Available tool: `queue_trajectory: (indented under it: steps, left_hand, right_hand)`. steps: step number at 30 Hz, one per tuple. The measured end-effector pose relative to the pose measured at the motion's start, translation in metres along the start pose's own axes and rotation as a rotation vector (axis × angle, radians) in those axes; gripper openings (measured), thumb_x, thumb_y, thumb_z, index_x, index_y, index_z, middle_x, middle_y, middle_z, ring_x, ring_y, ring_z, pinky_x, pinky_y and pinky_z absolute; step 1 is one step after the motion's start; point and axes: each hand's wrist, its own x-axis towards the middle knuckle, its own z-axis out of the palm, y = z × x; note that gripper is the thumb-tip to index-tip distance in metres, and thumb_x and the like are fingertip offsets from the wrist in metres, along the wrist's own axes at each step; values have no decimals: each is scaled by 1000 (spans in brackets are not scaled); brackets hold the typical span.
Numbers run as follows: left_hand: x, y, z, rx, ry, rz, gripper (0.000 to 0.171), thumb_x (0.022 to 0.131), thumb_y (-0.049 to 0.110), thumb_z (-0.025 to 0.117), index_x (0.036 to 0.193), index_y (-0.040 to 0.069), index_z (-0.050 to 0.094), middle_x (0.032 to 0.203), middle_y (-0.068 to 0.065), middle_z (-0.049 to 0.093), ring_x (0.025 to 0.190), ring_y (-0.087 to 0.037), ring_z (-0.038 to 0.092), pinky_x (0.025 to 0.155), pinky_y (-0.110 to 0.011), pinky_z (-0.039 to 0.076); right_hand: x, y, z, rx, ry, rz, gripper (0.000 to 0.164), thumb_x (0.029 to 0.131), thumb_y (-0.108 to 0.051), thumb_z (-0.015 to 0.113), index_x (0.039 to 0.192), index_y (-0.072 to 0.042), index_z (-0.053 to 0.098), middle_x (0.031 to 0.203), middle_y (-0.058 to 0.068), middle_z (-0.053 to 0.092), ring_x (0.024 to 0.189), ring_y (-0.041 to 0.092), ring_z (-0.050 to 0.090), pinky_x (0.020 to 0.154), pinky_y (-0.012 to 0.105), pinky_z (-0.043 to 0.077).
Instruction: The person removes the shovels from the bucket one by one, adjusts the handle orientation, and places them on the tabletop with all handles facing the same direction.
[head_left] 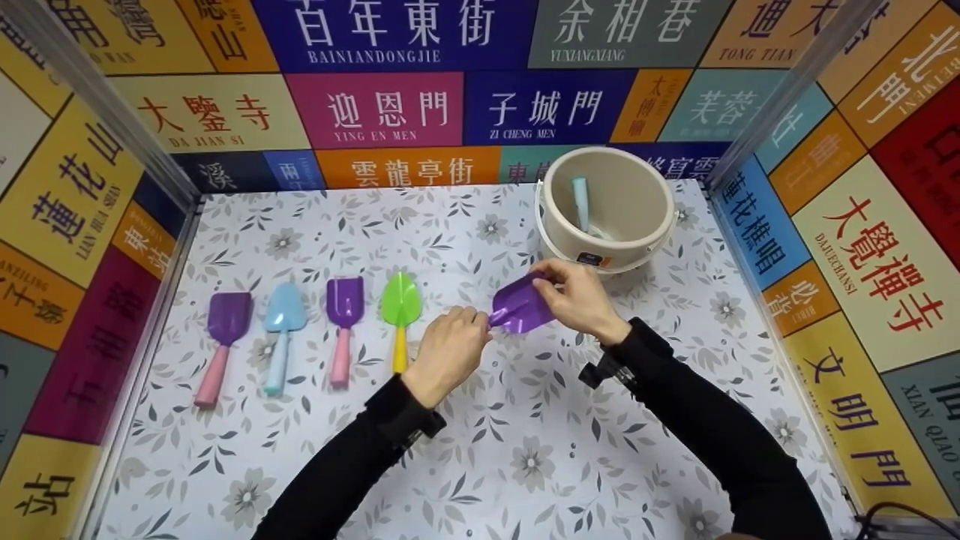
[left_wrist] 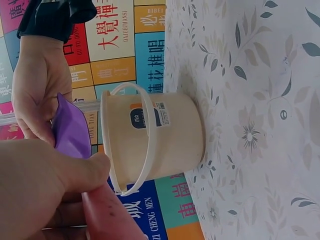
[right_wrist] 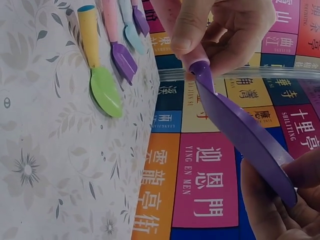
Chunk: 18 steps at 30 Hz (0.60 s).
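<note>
Both hands hold one purple toy shovel (head_left: 517, 306) with a pink handle (left_wrist: 111, 215), raised above the table in front of the bucket. My left hand (head_left: 452, 349) grips the handle, its thumb lying along it near the blade. At the other end, my right hand (head_left: 576, 296) pinches the tip edge of the purple blade (right_wrist: 245, 130) between thumb and fingers. Just behind the right hand stands a beige bucket (head_left: 637, 251), upright, with a light blue handle (head_left: 580, 202) leaning inside it. The bucket's white bail (left_wrist: 150, 140) hangs down its side.
Left of my hands several toy shovels lie in a row: a green one with a yellow handle (head_left: 401, 300), a purple one (head_left: 344, 300), a light blue one (head_left: 286, 306) and another purple one (head_left: 229, 315). Printed panels (head_left: 390, 109) wall the floral tabletop (head_left: 315, 465) at back and sides.
</note>
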Motion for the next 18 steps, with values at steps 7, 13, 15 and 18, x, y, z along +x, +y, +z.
queue_trajectory:
  steps: [7,13,15,18]
  left_hand:
    - [0,-2,-5,17,34,5,23,91,25,81,91,5,69,81,-7,68,74,-22,65,59,-33,55]
    - [1,-7,-10,-43,62,-46,22,91,22,81,90,3,69,79,-8,66,70,-25,64,57,-36,56]
    - [2,-9,-11,-74,51,-79,22,91,21,81,92,3,69,81,-9,68,71,-26,65,58,-37,58]
    - [4,-14,-14,-139,23,-141,22,93,20,79,93,1,69,83,-11,69,72,-28,66,61,-40,60]
  right_hand:
    - [-2,-2,-11,-27,14,-96,21,96,1,68,116,8,69,104,24,76,94,38,75,83,45,65]
    - [-7,3,-29,-76,72,-245,29,95,-2,73,121,9,66,105,23,76,92,36,75,78,35,66]
    - [-10,7,-35,-125,89,-306,31,93,-2,75,120,10,66,104,23,74,90,35,74,77,37,66]
    - [-17,16,-41,-244,93,-392,37,89,-5,79,119,9,65,106,23,72,91,35,72,79,44,64]
